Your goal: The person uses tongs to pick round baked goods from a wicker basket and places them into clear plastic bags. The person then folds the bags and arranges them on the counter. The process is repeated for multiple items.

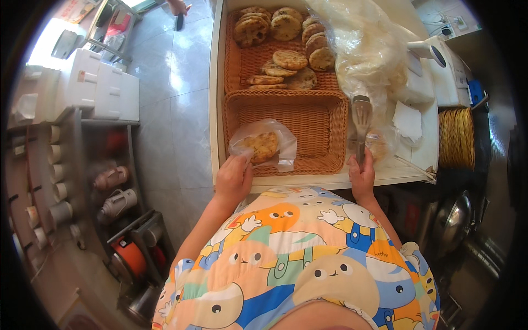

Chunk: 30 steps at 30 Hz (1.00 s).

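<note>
My left hand [234,178] grips the edge of a clear plastic bag [286,145] with a browned flatbread [261,147] inside, over the near left part of a wicker basket [321,128]. My right hand [363,175] holds metal food tongs [361,117] by their handle end, upright in the picture, just right of that basket. Beyond it, a second wicker basket [247,57] bears several flatbreads [290,60], some stacked, some in a leaning row. Another bread in a clear bag [376,144] lies right of the tongs.
Large clear plastic bags [363,37] cover the counter's far right. White paper napkins [407,121] lie nearer, beside wooden sticks [414,168] at the counter's edge. White foam boxes [117,93] and a shelf with vacuum flasks [119,202] stand left. Another person's hand [178,7] holds a dark object at the top.
</note>
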Available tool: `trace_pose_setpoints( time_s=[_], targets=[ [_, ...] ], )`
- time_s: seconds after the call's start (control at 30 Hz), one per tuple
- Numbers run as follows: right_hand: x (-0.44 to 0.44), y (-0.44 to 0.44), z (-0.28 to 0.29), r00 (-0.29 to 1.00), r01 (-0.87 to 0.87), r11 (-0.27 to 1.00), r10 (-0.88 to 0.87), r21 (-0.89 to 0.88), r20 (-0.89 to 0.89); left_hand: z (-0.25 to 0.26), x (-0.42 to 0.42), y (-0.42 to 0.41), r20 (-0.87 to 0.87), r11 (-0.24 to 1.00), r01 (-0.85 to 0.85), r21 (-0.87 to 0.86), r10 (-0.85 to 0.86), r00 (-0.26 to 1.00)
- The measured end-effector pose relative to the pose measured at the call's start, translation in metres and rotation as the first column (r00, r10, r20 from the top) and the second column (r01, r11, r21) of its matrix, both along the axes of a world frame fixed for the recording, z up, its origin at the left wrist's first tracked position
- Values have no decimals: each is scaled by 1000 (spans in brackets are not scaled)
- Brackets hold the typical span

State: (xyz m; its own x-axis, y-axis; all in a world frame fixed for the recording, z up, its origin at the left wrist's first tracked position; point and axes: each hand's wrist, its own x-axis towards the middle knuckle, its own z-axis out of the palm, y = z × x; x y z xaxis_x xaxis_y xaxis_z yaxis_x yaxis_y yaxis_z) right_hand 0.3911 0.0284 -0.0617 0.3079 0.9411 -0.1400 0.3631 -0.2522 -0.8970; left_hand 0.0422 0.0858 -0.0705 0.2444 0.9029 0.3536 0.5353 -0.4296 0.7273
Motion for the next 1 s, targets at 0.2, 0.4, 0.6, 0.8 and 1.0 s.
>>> trace_pose_setpoints(
  time_s=[0.2, 0.4, 0.6, 0.8, 1.0],
  targets=[
    [22, 27, 1, 974, -103, 992, 85, -76, -212, -6, -2, -1, -16, 999, -38, -12, 38, 999],
    [20, 131, 44, 773, -346, 925, 376, -156, 512, -10, -4, -2, -25, 997, -37, -64, 36, 999],
    [21, 200, 37, 254, -539, 819, 382, -197, 889, -5, -2, 0, -10, 997, -55, -54, 54, 998],
    [27, 244, 27, -27, -590, 760, 317, -271, 948, -4, -2, 1, 1, 995, -70, -71, 70, 998],
    [33, 287, 56, -113, -602, 717, 359, -351, 926, -5, -3, 1, -48, 995, -80, -62, 77, 996]
  ],
)
